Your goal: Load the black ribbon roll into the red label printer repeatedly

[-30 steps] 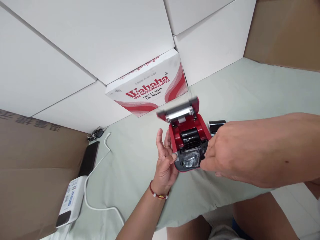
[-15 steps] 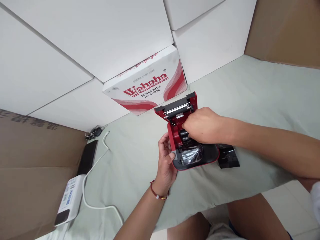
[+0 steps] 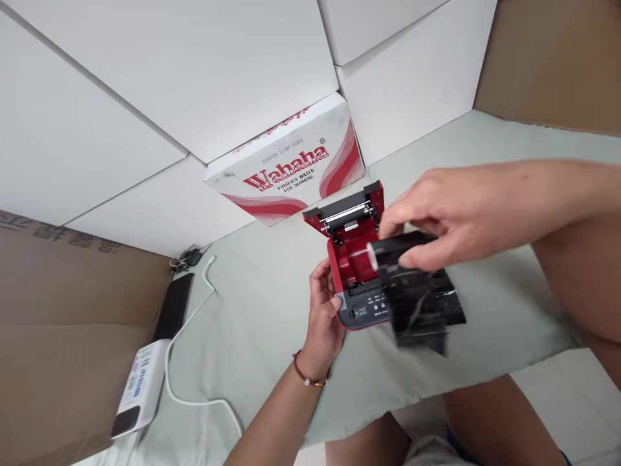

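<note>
Black film roll blurred; partly hides red device.

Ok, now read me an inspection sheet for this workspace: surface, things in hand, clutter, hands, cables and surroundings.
Surface: pale green cloth, creased.
Things in hand: red device, lid raised, inside exposed; black roll with a pale end, black film hanging from it, blurred.
Clutter: keys, black slab and white case on the left; another black piece partly hidden behind the film.
Hands: left hand grips the device's left side; right hand holds the roll.
Cables: white cable in loose curves; one end out of view.
Surroundings: Wahaha carton against white panels; brown cardboard on both sides.
</note>
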`<act>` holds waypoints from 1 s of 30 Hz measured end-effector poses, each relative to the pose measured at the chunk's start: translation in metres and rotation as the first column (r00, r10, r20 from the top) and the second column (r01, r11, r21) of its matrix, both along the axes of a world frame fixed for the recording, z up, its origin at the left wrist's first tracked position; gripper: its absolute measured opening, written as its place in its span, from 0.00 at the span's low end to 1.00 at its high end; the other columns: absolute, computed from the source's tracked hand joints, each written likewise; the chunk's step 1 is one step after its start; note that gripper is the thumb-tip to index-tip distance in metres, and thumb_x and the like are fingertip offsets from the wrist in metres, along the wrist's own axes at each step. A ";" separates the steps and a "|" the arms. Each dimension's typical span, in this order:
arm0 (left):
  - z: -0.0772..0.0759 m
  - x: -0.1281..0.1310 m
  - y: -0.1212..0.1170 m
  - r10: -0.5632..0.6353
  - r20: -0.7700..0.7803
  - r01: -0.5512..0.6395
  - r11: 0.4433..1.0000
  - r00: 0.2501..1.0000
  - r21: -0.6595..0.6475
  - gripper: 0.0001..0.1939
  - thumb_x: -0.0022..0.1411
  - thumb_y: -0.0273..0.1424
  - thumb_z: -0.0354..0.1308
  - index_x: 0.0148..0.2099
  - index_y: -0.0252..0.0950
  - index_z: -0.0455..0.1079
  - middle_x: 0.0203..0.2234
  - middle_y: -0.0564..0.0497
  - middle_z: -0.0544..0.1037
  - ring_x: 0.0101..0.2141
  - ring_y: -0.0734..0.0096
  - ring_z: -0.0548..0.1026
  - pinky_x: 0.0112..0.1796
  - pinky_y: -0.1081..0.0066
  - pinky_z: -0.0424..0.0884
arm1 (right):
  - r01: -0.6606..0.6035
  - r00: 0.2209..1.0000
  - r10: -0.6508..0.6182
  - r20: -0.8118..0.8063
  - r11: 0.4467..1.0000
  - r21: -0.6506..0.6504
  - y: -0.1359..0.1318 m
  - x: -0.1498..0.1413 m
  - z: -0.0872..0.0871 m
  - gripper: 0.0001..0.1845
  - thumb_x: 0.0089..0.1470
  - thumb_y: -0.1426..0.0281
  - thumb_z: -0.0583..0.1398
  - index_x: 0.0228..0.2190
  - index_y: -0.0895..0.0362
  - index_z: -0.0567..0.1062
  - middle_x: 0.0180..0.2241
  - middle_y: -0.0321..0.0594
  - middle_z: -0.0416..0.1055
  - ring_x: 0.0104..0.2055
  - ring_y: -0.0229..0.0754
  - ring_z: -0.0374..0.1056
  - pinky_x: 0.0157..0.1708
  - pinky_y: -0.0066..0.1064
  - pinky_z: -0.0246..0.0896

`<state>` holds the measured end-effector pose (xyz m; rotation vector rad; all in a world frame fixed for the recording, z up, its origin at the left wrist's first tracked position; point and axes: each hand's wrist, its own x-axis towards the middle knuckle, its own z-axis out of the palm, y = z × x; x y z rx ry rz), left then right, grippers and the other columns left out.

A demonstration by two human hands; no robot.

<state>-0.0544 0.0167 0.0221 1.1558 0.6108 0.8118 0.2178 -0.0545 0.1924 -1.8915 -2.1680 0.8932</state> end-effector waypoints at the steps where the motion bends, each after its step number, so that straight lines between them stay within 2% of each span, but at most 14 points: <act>1: 0.000 0.000 0.000 -0.003 -0.001 0.003 1.000 1.000 -0.001 0.36 0.58 0.51 0.75 0.65 0.51 0.72 0.67 0.47 0.73 0.65 0.51 0.74 0.61 0.56 0.76 | 0.031 0.998 -0.030 0.049 0.999 -0.026 0.001 0.014 -0.002 0.16 0.69 0.64 0.61 0.44 0.60 0.86 0.37 0.38 0.82 0.35 0.37 0.72 0.37 0.33 0.57; 5: -0.002 -0.002 0.001 -0.010 0.007 0.010 1.000 1.000 0.010 0.35 0.58 0.51 0.75 0.64 0.51 0.72 0.67 0.48 0.73 0.65 0.53 0.74 0.60 0.57 0.77 | 0.227 0.925 -0.152 0.348 0.956 -0.185 0.022 0.056 -0.032 0.14 0.65 0.66 0.66 0.44 0.62 0.88 0.45 0.48 0.85 0.45 0.44 0.77 0.41 0.37 0.57; 7: -0.002 -0.002 0.002 -0.019 0.007 0.019 1.000 1.000 0.009 0.34 0.59 0.51 0.75 0.64 0.53 0.72 0.67 0.49 0.72 0.65 0.55 0.73 0.61 0.58 0.76 | 0.295 0.870 -0.160 0.466 0.927 -0.233 0.035 0.062 -0.049 0.22 0.68 0.63 0.60 0.45 0.68 0.87 0.45 0.51 0.85 0.47 0.49 0.78 0.41 0.41 0.56; 9: -0.002 -0.003 0.002 -0.027 -0.003 0.027 1.000 1.000 0.010 0.34 0.60 0.51 0.74 0.65 0.53 0.72 0.68 0.49 0.72 0.66 0.54 0.73 0.62 0.57 0.76 | 0.302 0.852 -0.145 0.503 0.921 -0.245 0.042 0.059 -0.058 0.31 0.71 0.61 0.51 0.49 0.72 0.86 0.47 0.52 0.84 0.48 0.50 0.77 0.41 0.44 0.56; 10: -0.002 -0.003 0.003 -0.029 -0.008 0.029 0.999 1.000 0.014 0.34 0.60 0.51 0.74 0.65 0.53 0.71 0.68 0.48 0.72 0.66 0.54 0.73 0.62 0.56 0.76 | 0.288 0.856 -0.141 0.497 0.929 -0.232 0.044 0.056 -0.059 0.30 0.71 0.62 0.52 0.52 0.71 0.85 0.49 0.52 0.84 0.47 0.49 0.78 0.41 0.43 0.57; 12: -0.002 -0.003 0.003 -0.030 -0.011 0.030 0.999 0.999 0.022 0.34 0.60 0.51 0.74 0.65 0.52 0.71 0.68 0.48 0.73 0.66 0.52 0.73 0.62 0.55 0.75 | 0.242 0.878 -0.134 0.459 0.952 -0.186 0.043 0.049 -0.057 0.23 0.66 0.65 0.63 0.57 0.63 0.84 0.52 0.52 0.84 0.45 0.45 0.78 0.40 0.38 0.58; 13: -0.002 -0.003 0.003 -0.028 -0.010 0.028 0.999 1.000 0.025 0.35 0.60 0.51 0.74 0.65 0.52 0.71 0.68 0.47 0.73 0.66 0.52 0.73 0.62 0.55 0.76 | 0.217 0.891 -0.121 0.438 0.961 -0.175 0.042 0.045 -0.055 0.24 0.61 0.68 0.69 0.58 0.59 0.84 0.52 0.50 0.84 0.42 0.44 0.78 0.39 0.36 0.59; 15: -0.003 -0.003 0.003 -0.021 -0.008 0.022 0.999 1.000 0.032 0.35 0.59 0.51 0.74 0.65 0.51 0.71 0.67 0.47 0.73 0.66 0.51 0.74 0.61 0.55 0.76 | 0.163 0.907 -0.068 0.415 0.967 -0.198 0.040 0.036 -0.052 0.25 0.53 0.71 0.75 0.53 0.56 0.86 0.46 0.46 0.85 0.36 0.43 0.76 0.37 0.35 0.59; 17: -0.003 -0.003 0.004 -0.018 -0.018 0.019 0.999 1.000 0.036 0.36 0.59 0.52 0.74 0.66 0.51 0.71 0.67 0.46 0.73 0.65 0.50 0.74 0.61 0.55 0.77 | 0.143 0.906 -0.017 0.423 0.953 -0.268 0.039 0.026 -0.053 0.17 0.53 0.74 0.75 0.46 0.60 0.88 0.39 0.44 0.85 0.35 0.43 0.74 0.37 0.36 0.58; 19: -0.003 -0.004 0.004 -0.021 -0.029 0.022 0.999 0.999 0.037 0.36 0.59 0.52 0.74 0.66 0.51 0.71 0.67 0.46 0.73 0.66 0.50 0.74 0.62 0.54 0.76 | 0.150 0.908 -0.016 0.418 0.945 -0.291 0.040 0.016 -0.055 0.09 0.57 0.76 0.71 0.40 0.65 0.88 0.36 0.44 0.84 0.35 0.42 0.72 0.38 0.38 0.55; 22: -0.004 -0.005 0.005 -0.027 -0.029 0.028 0.999 0.999 0.045 0.35 0.60 0.52 0.73 0.65 0.52 0.71 0.67 0.47 0.73 0.66 0.51 0.74 0.62 0.54 0.76 | 0.133 0.934 -0.025 0.355 0.950 -0.281 0.037 0.011 -0.052 0.07 0.58 0.80 0.67 0.39 0.66 0.86 0.35 0.41 0.82 0.34 0.39 0.70 0.37 0.38 0.52; 26: -0.004 -0.005 0.005 -0.017 -0.010 0.018 0.999 1.000 0.040 0.34 0.60 0.50 0.74 0.65 0.51 0.72 0.66 0.47 0.74 0.65 0.53 0.74 0.61 0.56 0.76 | 0.037 0.970 0.049 0.237 0.938 -0.344 0.019 0.027 -0.029 0.11 0.53 0.81 0.71 0.39 0.57 0.85 0.31 0.33 0.80 0.30 0.39 0.67 0.35 0.35 0.54; 28: -0.004 -0.004 0.004 -0.008 -0.004 0.008 0.999 1.000 0.034 0.33 0.59 0.50 0.75 0.64 0.51 0.73 0.66 0.47 0.74 0.65 0.53 0.75 0.61 0.57 0.76 | 0.022 0.991 0.025 0.129 0.937 -0.350 0.007 0.037 -0.013 0.05 0.61 0.75 0.69 0.39 0.57 0.86 0.34 0.33 0.82 0.32 0.38 0.68 0.37 0.35 0.55; 30: -0.003 -0.004 0.003 -0.007 -0.004 0.007 1.000 1.000 0.030 0.33 0.59 0.50 0.75 0.64 0.51 0.73 0.66 0.48 0.75 0.64 0.54 0.75 0.61 0.57 0.76 | 0.006 1.000 0.001 0.021 0.942 -0.335 -0.004 0.038 0.000 0.11 0.69 0.69 0.63 0.42 0.60 0.86 0.39 0.34 0.83 0.33 0.35 0.68 0.39 0.35 0.54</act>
